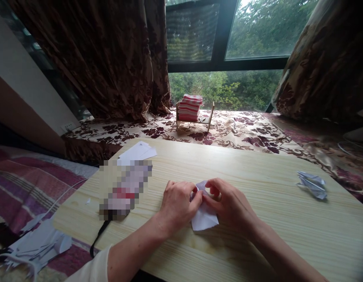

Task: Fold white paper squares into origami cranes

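A pale folded sheet of paper (203,219) lies on the light wooden table (257,219), near its front edge. My left hand (178,205) rests on the paper's left side with its fingers curled and pinched on the fold. My right hand (230,203) presses the paper's top right, thumb and fingertips closed on the same fold. The two hands meet at the paper's upper tip. Part of the sheet is hidden beneath my fingers.
A finished folded paper figure (313,185) sits at the table's right. White paper sheets (137,152) and a blurred-out object (125,190) lie at the left. Paper scraps (40,243) lie on the striped bedding. A small wooden rack with striped cloth (191,109) stands by the window.
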Motion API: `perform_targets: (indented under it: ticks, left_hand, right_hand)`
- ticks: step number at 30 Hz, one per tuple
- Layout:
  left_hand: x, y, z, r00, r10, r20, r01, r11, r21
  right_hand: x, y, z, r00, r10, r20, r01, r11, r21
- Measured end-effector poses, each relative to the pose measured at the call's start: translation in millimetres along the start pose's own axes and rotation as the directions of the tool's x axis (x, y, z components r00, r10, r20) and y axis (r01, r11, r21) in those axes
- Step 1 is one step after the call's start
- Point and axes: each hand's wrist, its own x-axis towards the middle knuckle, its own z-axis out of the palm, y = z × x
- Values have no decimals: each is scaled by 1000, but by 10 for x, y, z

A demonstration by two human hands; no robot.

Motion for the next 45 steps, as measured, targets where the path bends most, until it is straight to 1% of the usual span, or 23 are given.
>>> perform_targets:
  ticks: [5,10,13,18,21,26,29,32,34,38,41,45]
  left_hand:
    - [11,-13,10,1000,2,-8,-2,1000,18]
    - [7,-21,31,1000,5,-7,-5,1000,-19]
    - [7,-24,57,1000,1,-15,-1,1000,5]
    - [-1,-22,70,999,14,-34,-13,999,51]
    - [19,-25,50,1000,25,-19,-24,999,38]
    - [107,-56,11,1000,20,2,-20,998,63]
    - [136,-66,9,1000,4,5,-5,999,32]
    - [140,-60,31,1000,-3,7,3,1000,1]
    - [140,-56,54,1000,-6,4,6,1000,-12]
    - [140,-57,89,1000,-15,-16,14,999,-34]
    - [138,-61,103,999,-20,-25,18,999,-45]
    - [139,-70,116,999,-28,-22,27,999,-35]
  right_hand:
    - [-5,6,2,996,-71,48,73,996,-54]
    - [-1,37,31,997,-78,3,78,995,-64]
    - [1,45,47,996,-84,-10,83,995,-55]
    - [-10,30,43,990,-141,-16,141,990,-22]
    - [-10,20,31,992,-129,1,129,991,-25]
    - [-4,34,-8,993,-105,57,106,994,-12]
    - [-2,55,-20,993,-98,69,99,995,-7]
    - [7,57,-6,994,-89,63,90,996,-17]
    - [18,46,19,997,-59,48,61,997,-44]
    - [33,37,81,999,-27,-19,25,996,-88]
    - [25,59,110,996,-65,-54,61,995,-76]
    - [8,89,96,990,-141,-29,140,990,-34]
